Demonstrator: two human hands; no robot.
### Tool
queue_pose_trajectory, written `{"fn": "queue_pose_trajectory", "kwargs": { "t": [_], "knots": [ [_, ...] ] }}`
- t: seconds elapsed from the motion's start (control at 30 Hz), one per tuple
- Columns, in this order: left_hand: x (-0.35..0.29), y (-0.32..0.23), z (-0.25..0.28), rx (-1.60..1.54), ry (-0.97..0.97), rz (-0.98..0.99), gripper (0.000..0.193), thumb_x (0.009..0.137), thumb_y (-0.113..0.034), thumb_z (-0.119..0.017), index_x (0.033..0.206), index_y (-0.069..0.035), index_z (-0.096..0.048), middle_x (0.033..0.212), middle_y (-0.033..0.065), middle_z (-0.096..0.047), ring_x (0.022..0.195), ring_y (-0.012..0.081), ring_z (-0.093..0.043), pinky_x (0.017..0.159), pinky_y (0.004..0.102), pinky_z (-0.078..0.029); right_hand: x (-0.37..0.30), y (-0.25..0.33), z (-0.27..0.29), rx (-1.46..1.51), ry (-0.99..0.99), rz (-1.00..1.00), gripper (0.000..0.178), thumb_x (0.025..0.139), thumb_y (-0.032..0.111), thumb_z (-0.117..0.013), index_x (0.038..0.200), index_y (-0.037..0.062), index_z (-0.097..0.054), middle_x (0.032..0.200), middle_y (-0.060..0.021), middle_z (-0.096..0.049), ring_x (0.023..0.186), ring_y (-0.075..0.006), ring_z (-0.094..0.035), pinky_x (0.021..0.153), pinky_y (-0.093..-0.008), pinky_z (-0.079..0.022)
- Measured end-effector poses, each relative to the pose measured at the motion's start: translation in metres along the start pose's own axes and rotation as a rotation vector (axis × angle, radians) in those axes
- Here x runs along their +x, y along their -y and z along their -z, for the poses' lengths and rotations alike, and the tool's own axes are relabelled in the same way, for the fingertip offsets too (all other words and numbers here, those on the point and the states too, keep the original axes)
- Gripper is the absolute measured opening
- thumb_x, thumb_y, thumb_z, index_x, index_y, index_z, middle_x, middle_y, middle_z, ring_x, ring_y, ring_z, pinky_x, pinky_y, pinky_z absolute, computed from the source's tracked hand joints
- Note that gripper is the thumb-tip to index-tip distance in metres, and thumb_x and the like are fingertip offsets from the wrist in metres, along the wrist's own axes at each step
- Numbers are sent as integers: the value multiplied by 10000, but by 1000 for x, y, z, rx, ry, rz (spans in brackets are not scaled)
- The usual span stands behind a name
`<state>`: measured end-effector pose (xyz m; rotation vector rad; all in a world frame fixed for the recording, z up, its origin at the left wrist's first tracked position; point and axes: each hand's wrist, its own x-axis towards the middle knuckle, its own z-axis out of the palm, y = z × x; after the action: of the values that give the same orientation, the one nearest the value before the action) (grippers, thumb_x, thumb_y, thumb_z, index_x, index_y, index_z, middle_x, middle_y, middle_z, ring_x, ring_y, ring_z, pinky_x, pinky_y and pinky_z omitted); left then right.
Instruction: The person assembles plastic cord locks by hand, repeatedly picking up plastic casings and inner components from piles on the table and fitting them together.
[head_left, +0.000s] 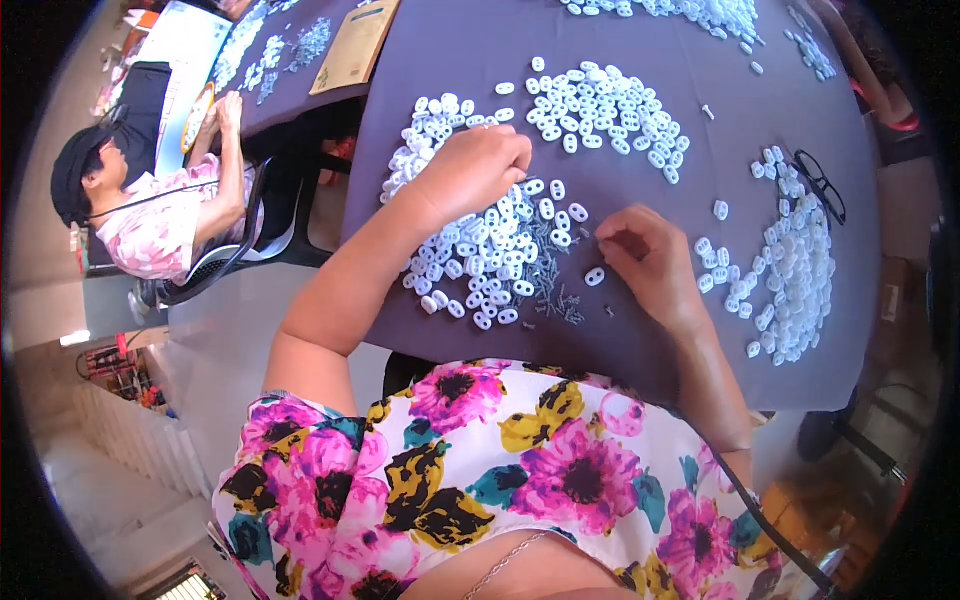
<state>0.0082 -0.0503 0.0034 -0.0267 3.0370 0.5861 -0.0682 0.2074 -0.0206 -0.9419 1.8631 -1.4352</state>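
My left hand [478,165] is over the far edge of a pile of small white oval pieces with two dark holes each [485,240]. Its fingers are curled closed, and whatever they hold is hidden. To the right, my right hand [648,262] hovers low over the cloth, thumb and fingers drawn together in a pinch. Anything between those fingertips is too small to name. Between the hands lies a heap of small grey screw-like pins [548,275], touching the white pile. One loose white piece [594,276] rests just left of my right hand.
A dark cloth covers the table [640,350]. Beyond my hands spreads a second group of white pieces [605,105]; another pile [800,275] lies at the right, beside black-framed glasses [822,187]. A brown booklet [355,45] is at far left. A seated person [150,200] works at the left.
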Motion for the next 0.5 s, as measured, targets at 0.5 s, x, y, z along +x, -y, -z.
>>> {"fn": "queue_pose_trajectory", "kwargs": {
  "t": [0.5],
  "knots": [
    [-21, -42, 9, -651, -37, 214, 52, 834, -48, -657, 845, -19, -616, 781, -17, -605, 745, 61, -562, 699, 224, -465, -5, 18, -5, 130, 11, -65, 106, 882, -14, -604, 986, -27, -613, 869, -23, -622, 765, -71, -574, 668, -216, -471]
  ]
}}
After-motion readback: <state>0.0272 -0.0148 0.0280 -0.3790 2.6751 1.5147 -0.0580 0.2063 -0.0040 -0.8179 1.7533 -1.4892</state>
